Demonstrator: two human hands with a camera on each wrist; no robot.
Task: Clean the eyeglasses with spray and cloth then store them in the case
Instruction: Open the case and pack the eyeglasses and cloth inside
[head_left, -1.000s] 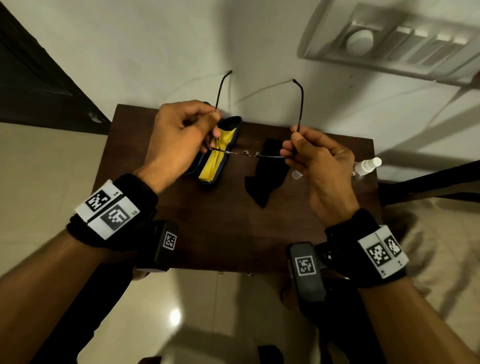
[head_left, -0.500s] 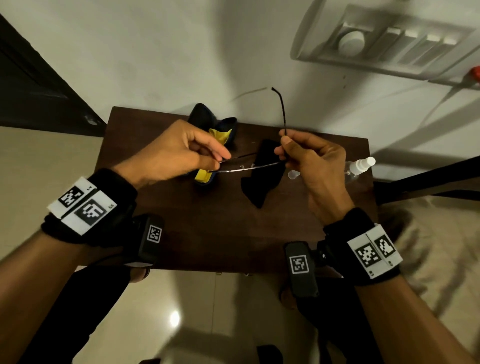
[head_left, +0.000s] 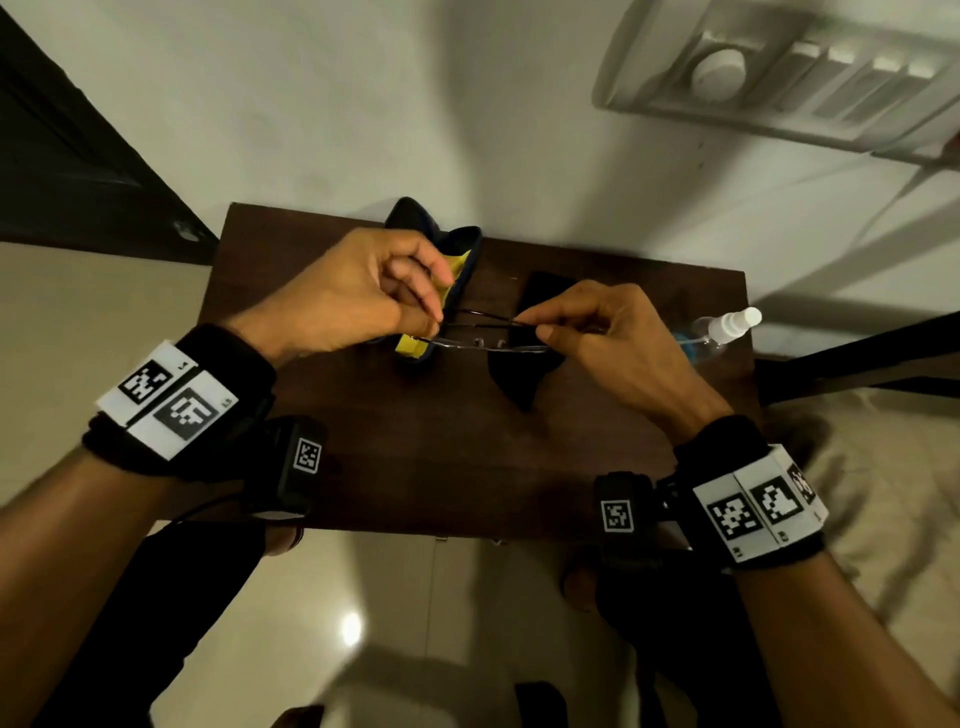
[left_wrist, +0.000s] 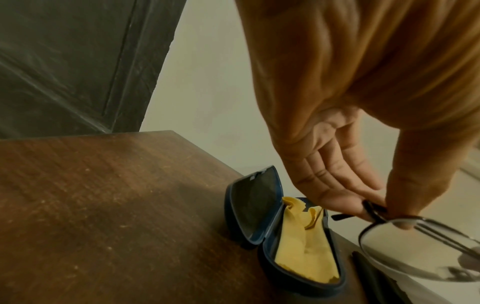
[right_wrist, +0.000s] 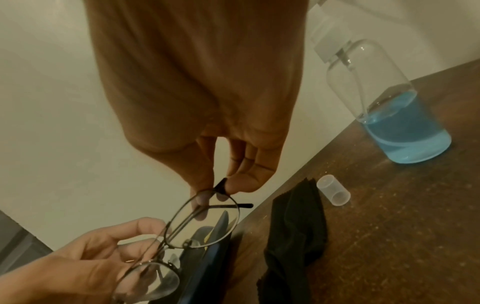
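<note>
A small rectangular table of dark brown wood grain (head_left: 415, 467) stands against a pale wall, its top faintly speckled and scuffed. On it, toward the far left, lies a dark blue hard-shell glasses case (left_wrist: 267, 236), its lid open and raised, with a crumpled yellow cloth (left_wrist: 303, 246) inside. Just to the right of the case lies a crumpled black cloth (right_wrist: 296, 222). Near that cloth's far end, a small clear plastic cap (right_wrist: 333, 192) lies on its side. Farther right, near the table's edge, a clear plastic spray bottle partly filled with blue liquid (right_wrist: 389, 115) stands upright.
</note>
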